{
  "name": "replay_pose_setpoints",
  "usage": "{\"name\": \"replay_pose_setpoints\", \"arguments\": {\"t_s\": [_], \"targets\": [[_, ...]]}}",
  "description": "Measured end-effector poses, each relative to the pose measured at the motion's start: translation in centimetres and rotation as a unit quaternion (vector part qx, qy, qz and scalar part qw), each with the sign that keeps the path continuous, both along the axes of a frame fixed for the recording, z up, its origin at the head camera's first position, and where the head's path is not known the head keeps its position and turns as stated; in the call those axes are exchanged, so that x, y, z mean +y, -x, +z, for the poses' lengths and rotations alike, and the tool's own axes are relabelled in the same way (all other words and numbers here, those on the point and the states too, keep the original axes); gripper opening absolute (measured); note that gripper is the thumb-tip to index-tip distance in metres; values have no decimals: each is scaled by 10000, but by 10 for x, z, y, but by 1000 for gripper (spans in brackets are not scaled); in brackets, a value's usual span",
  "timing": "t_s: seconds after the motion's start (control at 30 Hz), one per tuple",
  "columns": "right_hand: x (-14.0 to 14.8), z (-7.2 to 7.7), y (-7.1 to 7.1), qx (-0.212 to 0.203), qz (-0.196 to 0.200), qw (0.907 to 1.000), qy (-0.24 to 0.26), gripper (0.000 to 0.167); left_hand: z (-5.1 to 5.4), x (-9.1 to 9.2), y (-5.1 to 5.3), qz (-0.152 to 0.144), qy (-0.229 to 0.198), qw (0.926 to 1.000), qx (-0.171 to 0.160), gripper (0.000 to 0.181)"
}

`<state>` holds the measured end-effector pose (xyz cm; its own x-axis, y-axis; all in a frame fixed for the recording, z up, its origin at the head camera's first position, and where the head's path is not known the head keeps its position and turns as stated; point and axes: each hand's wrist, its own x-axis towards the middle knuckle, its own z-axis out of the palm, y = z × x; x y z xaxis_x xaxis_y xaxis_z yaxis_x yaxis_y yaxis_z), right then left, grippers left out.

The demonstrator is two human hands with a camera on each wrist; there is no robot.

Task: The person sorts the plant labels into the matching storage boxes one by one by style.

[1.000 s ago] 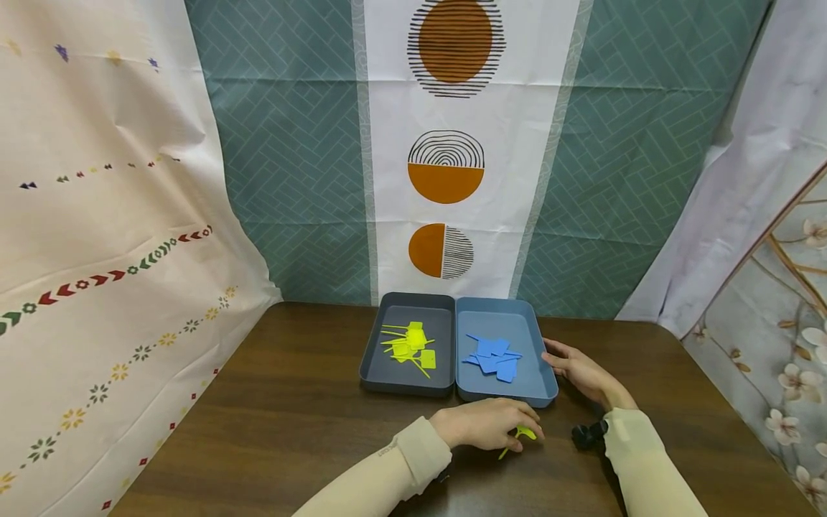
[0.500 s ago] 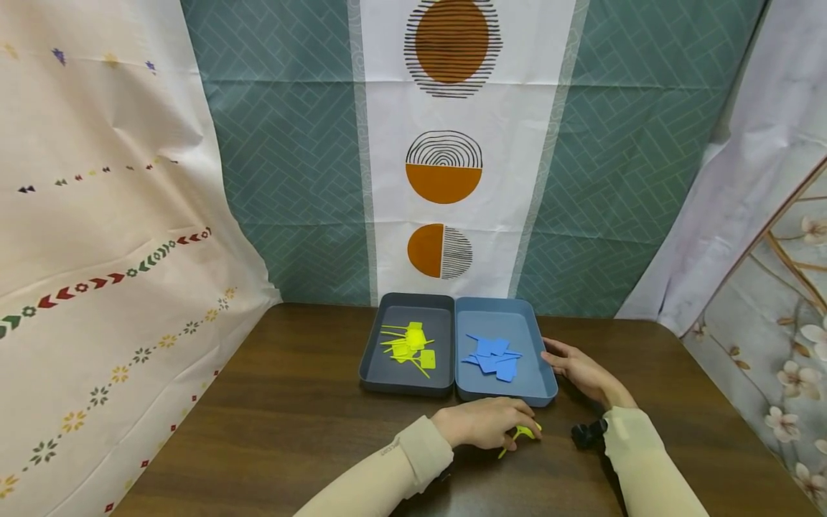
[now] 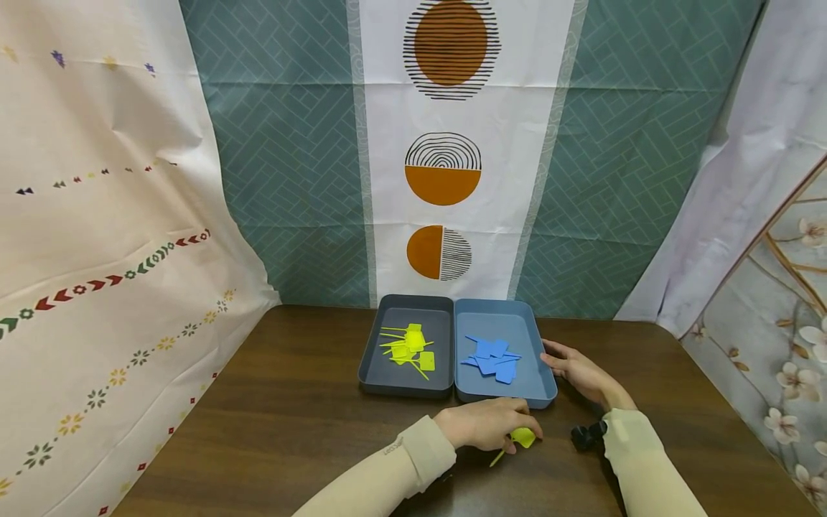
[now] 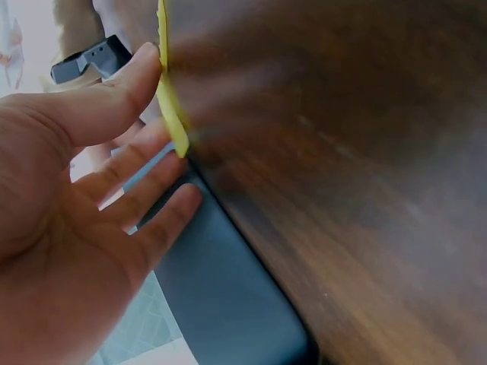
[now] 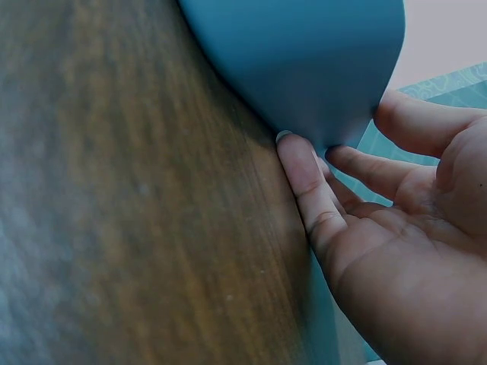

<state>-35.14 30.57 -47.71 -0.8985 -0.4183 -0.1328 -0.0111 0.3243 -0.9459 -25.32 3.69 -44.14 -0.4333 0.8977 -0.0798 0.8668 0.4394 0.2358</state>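
Observation:
My left hand [image 3: 486, 425] pinches a yellow plant label [image 3: 523, 437] just above the table, in front of the blue tray. Its square head shows beyond the fingers and its thin stake points toward the near edge. In the left wrist view the label [image 4: 173, 122] appears nearly edge-on by the thumb, while the other fingers spread apart. My right hand [image 3: 584, 375] touches the right wall of the blue tray [image 3: 496, 310]; in the right wrist view, fairly straight fingertips [image 5: 300, 163] meet the tray's outside. Several blue plant labels [image 3: 494, 357] lie heaped in that tray.
A dark grey tray [image 3: 413, 305] stands against the blue tray's left side, with several yellow plant labels [image 3: 413, 341] piled in it. Both trays sit at the back of the brown wooden table [image 3: 291, 402], before a hanging patterned cloth [image 3: 297, 179].
The yellow label in my left hand has turned, so more of its square head faces the head camera. My right hand keeps its place at the blue tray.

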Motion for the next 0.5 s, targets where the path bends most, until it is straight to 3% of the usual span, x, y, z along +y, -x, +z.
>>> {"name": "replay_pose_setpoints", "arguments": {"t_s": [0.27,0.5], "targets": [[-1,3,-1,44,47,10000,-27,72,-4,1,1,-57,-215,9997,49,41],[-2,4,-2,79,112,9999,-65,72,-4,2,4,21,-627,9965,-545,38]]}}
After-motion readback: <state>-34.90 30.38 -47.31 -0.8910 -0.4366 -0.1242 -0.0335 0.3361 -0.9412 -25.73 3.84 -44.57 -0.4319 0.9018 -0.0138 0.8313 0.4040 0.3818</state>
